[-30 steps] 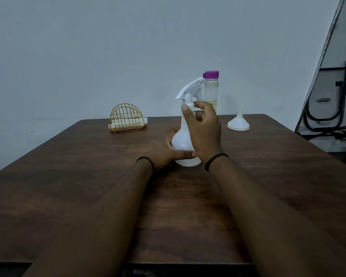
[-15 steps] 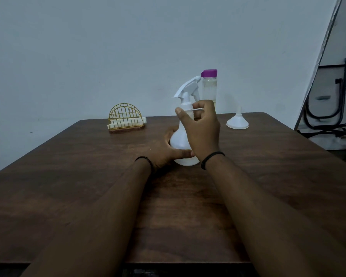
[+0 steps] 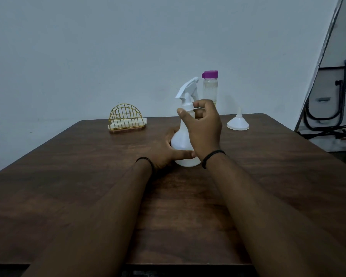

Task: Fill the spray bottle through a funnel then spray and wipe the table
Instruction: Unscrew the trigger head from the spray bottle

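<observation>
white spray bottle (image 3: 183,140) upright, nozzle leftward

A white spray bottle (image 3: 183,140) stands upright on the dark wooden table (image 3: 68,186). The left hand (image 3: 164,151) wraps round its wide base, thumb across the front. The right hand (image 3: 204,128) curls at the neck, just under the trigger head. Behind stands a clear bottle (image 3: 210,88) with a purple cap; a white funnel (image 3: 238,122) sits mouth-down to the right, and a gold wire napkin holder (image 3: 127,118) to the left.
</observation>
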